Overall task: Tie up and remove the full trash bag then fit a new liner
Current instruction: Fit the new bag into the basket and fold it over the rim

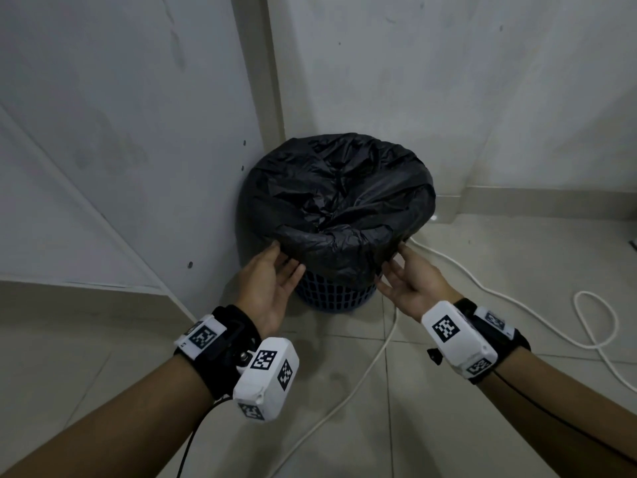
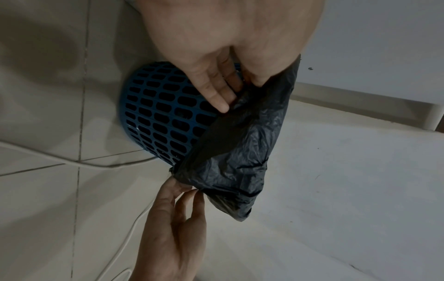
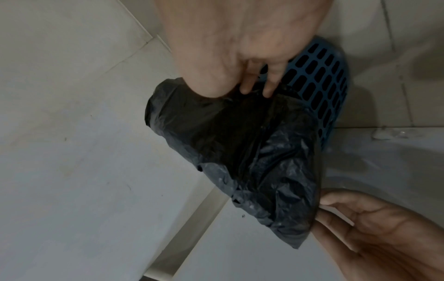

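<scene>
A blue perforated bin (image 1: 331, 294) stands on the floor in a wall corner. The black trash bag (image 1: 344, 201) lines it, its top folded down over the rim. My left hand (image 1: 284, 260) is at the bag's left overhang, thumb on the rim fold, straight fingers under the hem. My right hand (image 1: 391, 263) is at the right side, thumb and fingertips touching the hem. In the left wrist view the left hand (image 2: 230, 95) meets the bag (image 2: 240, 148) over the bin (image 2: 163, 110). The right wrist view, blurred, has the right hand (image 3: 240, 91) on the bag (image 3: 252, 142).
A white cable (image 1: 482, 288) runs over the tile floor past the bin's right side and loops at the far right. A white panel (image 1: 103, 167) stands close on the left, the wall behind. Open floor lies in front of the bin.
</scene>
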